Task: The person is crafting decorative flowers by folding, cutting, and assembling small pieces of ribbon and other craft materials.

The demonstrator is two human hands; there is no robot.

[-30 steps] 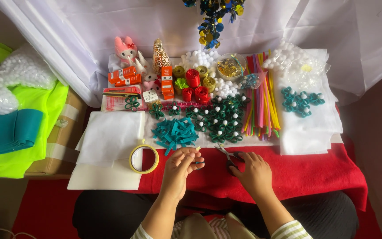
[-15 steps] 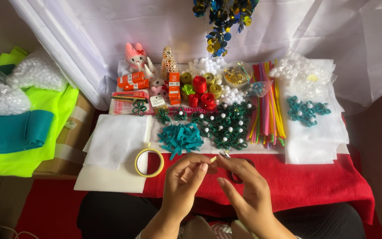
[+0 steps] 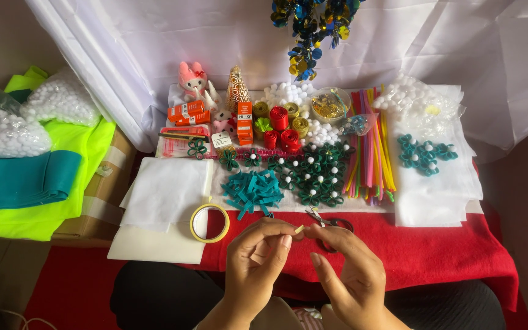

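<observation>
Pinching a small pale yellowish strip (image 3: 299, 229) between both fingertips above the red felt table cover (image 3: 447, 250), the left hand (image 3: 258, 256) and right hand (image 3: 349, 269) appear mid-shaping; next, a tighter, steadier pinch seems needed.

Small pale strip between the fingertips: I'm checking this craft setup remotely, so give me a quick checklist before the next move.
1. Small pale strip pinched between both hands: ok.
2. Left hand fingertips meet right hand fingertips at the strip: ok.
3. Scissors lie on the red cloth just behind the hands, untouched: ok.
4. Tape roll beside the left hand, free: ok.
5. Teal strip pile within view ahead: ok.
6. What the strip is made of: cannot tell.
</observation>
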